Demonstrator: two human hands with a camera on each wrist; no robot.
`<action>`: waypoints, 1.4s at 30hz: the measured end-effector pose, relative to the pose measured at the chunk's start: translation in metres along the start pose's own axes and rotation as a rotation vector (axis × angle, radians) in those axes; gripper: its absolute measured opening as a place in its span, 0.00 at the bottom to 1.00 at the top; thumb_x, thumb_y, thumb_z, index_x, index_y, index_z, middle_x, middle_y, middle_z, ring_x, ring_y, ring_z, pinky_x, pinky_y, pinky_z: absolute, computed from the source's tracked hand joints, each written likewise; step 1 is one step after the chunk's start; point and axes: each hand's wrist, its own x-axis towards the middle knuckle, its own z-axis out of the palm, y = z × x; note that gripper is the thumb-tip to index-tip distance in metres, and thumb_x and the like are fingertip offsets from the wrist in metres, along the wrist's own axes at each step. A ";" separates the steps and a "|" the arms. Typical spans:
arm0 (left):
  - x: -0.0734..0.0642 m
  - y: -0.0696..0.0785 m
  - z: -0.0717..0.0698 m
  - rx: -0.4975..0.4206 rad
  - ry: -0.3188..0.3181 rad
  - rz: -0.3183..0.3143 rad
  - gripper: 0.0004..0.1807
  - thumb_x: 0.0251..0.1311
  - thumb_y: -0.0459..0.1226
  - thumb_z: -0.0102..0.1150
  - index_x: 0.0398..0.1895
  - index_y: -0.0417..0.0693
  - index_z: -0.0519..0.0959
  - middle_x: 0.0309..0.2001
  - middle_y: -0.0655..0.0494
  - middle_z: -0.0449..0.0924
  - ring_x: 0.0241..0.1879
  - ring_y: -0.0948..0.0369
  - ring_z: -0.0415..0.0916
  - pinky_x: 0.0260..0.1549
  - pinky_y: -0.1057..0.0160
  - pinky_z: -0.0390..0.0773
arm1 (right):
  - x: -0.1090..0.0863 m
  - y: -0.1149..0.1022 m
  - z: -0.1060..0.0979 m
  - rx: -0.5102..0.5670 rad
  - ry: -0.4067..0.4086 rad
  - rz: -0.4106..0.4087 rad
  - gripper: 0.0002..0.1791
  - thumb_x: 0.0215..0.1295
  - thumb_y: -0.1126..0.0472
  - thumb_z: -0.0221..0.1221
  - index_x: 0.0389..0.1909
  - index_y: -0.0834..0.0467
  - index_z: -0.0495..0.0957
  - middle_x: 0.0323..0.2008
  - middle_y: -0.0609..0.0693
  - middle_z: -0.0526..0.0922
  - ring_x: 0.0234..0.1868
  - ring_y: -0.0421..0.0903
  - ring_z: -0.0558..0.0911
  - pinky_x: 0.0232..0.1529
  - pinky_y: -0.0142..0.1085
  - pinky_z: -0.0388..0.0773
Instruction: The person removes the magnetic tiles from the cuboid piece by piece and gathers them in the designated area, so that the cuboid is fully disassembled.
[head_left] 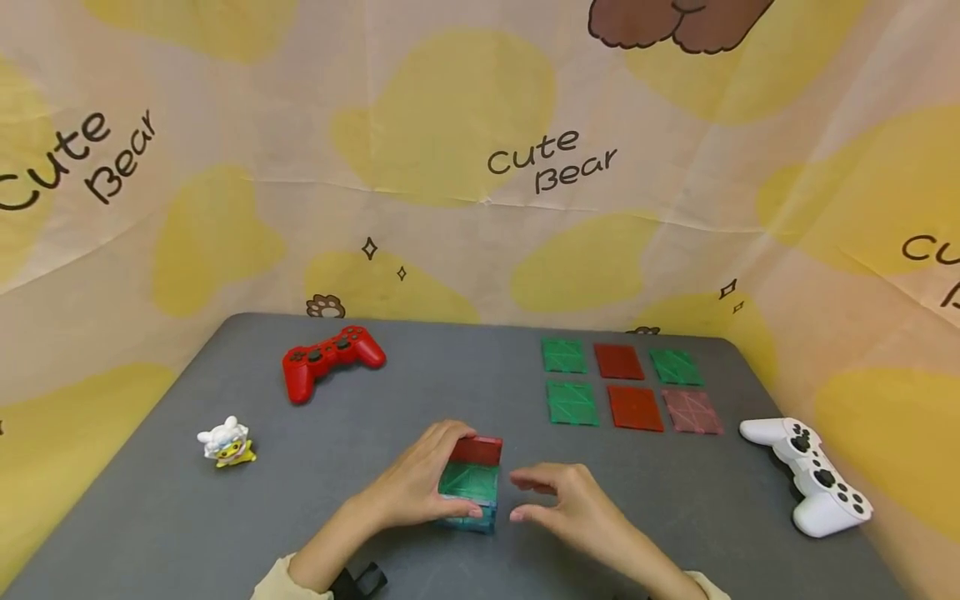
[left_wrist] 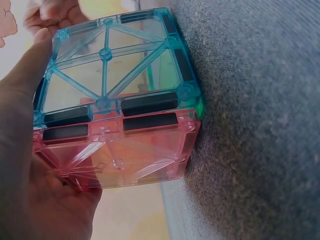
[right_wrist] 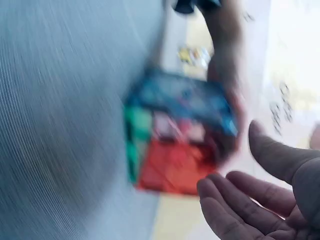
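A small box of see-through magnetic tiles [head_left: 469,481] stands on the table near its front. My left hand [head_left: 408,483] grips it, thumb on the near side and fingers round the far side. In the left wrist view a blue tile [left_wrist: 104,75] faces the camera, joined at an edge to a pink tile [left_wrist: 115,155]. The right wrist view, blurred, shows an orange-red tile [right_wrist: 172,167] on another side, with green beside it. My right hand [head_left: 573,508] hovers just right of the box, thumb and fingers apart and holding nothing.
Two rows of flat tiles lie at the back right, among them a green tile [head_left: 572,403] and a red tile [head_left: 618,362]. A red game controller [head_left: 330,360] and a small toy figure [head_left: 227,442] are on the left. At the right edge lies a white controller [head_left: 813,475].
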 end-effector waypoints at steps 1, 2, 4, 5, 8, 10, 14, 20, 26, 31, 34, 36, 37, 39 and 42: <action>0.000 0.000 0.000 -0.002 0.002 0.000 0.46 0.37 0.63 0.65 0.57 0.46 0.64 0.52 0.61 0.67 0.53 0.64 0.63 0.51 0.59 0.70 | 0.001 0.000 0.005 -0.001 -0.020 -0.010 0.24 0.53 0.52 0.63 0.45 0.65 0.79 0.43 0.57 0.83 0.42 0.50 0.83 0.40 0.38 0.79; 0.000 0.000 0.000 -0.003 0.003 -0.001 0.46 0.37 0.62 0.66 0.57 0.47 0.64 0.52 0.61 0.67 0.53 0.64 0.63 0.51 0.59 0.70 | 0.001 0.000 0.010 -0.007 -0.034 -0.021 0.23 0.53 0.54 0.63 0.46 0.66 0.79 0.43 0.57 0.83 0.42 0.50 0.83 0.40 0.36 0.79; -0.001 0.000 0.001 -0.005 0.006 0.002 0.46 0.37 0.62 0.66 0.57 0.47 0.64 0.52 0.61 0.67 0.53 0.64 0.63 0.51 0.59 0.71 | 0.003 0.002 0.018 -0.015 -0.047 -0.034 0.20 0.54 0.59 0.63 0.45 0.66 0.79 0.43 0.57 0.83 0.41 0.48 0.83 0.39 0.32 0.79; -0.001 0.000 0.001 -0.008 0.006 0.002 0.46 0.37 0.61 0.67 0.57 0.47 0.64 0.52 0.61 0.67 0.53 0.65 0.63 0.50 0.59 0.71 | 0.004 0.003 0.021 -0.016 -0.048 -0.038 0.18 0.54 0.61 0.63 0.45 0.66 0.80 0.43 0.57 0.83 0.41 0.46 0.83 0.38 0.30 0.79; -0.001 0.000 0.001 -0.010 0.008 0.000 0.46 0.37 0.61 0.67 0.57 0.47 0.64 0.52 0.61 0.67 0.52 0.65 0.63 0.49 0.60 0.72 | 0.006 0.004 0.029 -0.022 -0.045 -0.046 0.14 0.55 0.63 0.61 0.43 0.65 0.81 0.39 0.55 0.85 0.38 0.39 0.83 0.35 0.23 0.76; -0.001 0.000 0.001 -0.012 0.007 0.000 0.46 0.37 0.62 0.66 0.57 0.47 0.64 0.51 0.62 0.67 0.52 0.65 0.64 0.49 0.60 0.72 | 0.005 0.003 0.033 -0.023 -0.052 -0.063 0.13 0.56 0.64 0.61 0.42 0.64 0.82 0.37 0.54 0.85 0.35 0.35 0.82 0.33 0.21 0.75; -0.002 -0.001 0.001 -0.016 0.006 -0.001 0.46 0.38 0.61 0.66 0.58 0.46 0.64 0.52 0.61 0.67 0.52 0.65 0.64 0.49 0.60 0.72 | 0.004 0.000 0.041 -0.039 -0.032 -0.102 0.10 0.56 0.62 0.61 0.37 0.61 0.83 0.31 0.51 0.86 0.31 0.30 0.81 0.30 0.19 0.74; -0.003 -0.002 0.001 -0.015 -0.003 0.007 0.33 0.52 0.51 0.60 0.58 0.47 0.64 0.53 0.61 0.67 0.54 0.65 0.64 0.50 0.59 0.71 | 0.003 -0.001 0.046 -0.087 0.059 -0.122 0.04 0.55 0.62 0.63 0.26 0.58 0.82 0.23 0.47 0.84 0.24 0.29 0.79 0.25 0.18 0.71; -0.004 -0.004 0.000 -0.053 -0.018 -0.014 0.21 0.64 0.39 0.48 0.59 0.47 0.64 0.56 0.60 0.67 0.57 0.64 0.63 0.54 0.56 0.68 | -0.004 -0.002 0.044 -0.130 0.021 -0.181 0.03 0.55 0.63 0.63 0.28 0.58 0.83 0.24 0.46 0.85 0.25 0.26 0.77 0.25 0.16 0.70; -0.005 -0.006 0.000 -0.025 -0.026 -0.009 0.23 0.62 0.38 0.51 0.60 0.47 0.63 0.57 0.60 0.66 0.59 0.62 0.62 0.55 0.55 0.67 | -0.014 0.003 0.038 -0.162 0.024 -0.287 0.05 0.56 0.65 0.61 0.33 0.58 0.83 0.30 0.47 0.86 0.31 0.30 0.81 0.30 0.16 0.72; -0.004 -0.006 0.001 -0.011 -0.024 0.006 0.24 0.61 0.39 0.52 0.60 0.46 0.63 0.57 0.59 0.66 0.59 0.62 0.62 0.56 0.55 0.67 | -0.018 0.009 0.033 -0.139 0.091 -0.338 0.05 0.55 0.65 0.62 0.33 0.57 0.83 0.30 0.47 0.85 0.31 0.31 0.81 0.31 0.17 0.73; -0.004 -0.006 0.001 -0.008 -0.018 0.011 0.25 0.60 0.39 0.53 0.60 0.45 0.63 0.57 0.58 0.66 0.59 0.62 0.62 0.55 0.55 0.67 | -0.020 0.012 0.029 -0.091 0.144 -0.354 0.04 0.55 0.66 0.62 0.32 0.57 0.82 0.29 0.47 0.85 0.31 0.31 0.80 0.31 0.19 0.74; -0.004 -0.006 0.001 -0.005 -0.015 0.012 0.25 0.60 0.39 0.53 0.60 0.45 0.63 0.57 0.58 0.66 0.59 0.62 0.62 0.55 0.55 0.67 | -0.021 0.013 0.026 -0.063 0.172 -0.357 0.04 0.55 0.67 0.62 0.32 0.58 0.81 0.29 0.47 0.84 0.31 0.32 0.80 0.31 0.20 0.75; -0.004 -0.006 0.001 -0.007 -0.013 0.010 0.25 0.60 0.39 0.54 0.60 0.45 0.63 0.56 0.58 0.66 0.58 0.62 0.62 0.55 0.55 0.67 | -0.022 0.014 0.022 -0.011 0.233 -0.337 0.05 0.54 0.68 0.62 0.32 0.58 0.80 0.28 0.48 0.84 0.30 0.32 0.80 0.31 0.22 0.76; -0.004 -0.006 0.002 0.000 -0.017 0.006 0.25 0.59 0.39 0.54 0.60 0.45 0.62 0.56 0.58 0.66 0.58 0.62 0.62 0.55 0.56 0.68 | -0.025 0.015 0.013 0.080 0.323 -0.224 0.05 0.56 0.69 0.60 0.33 0.59 0.78 0.27 0.50 0.83 0.30 0.33 0.81 0.29 0.27 0.78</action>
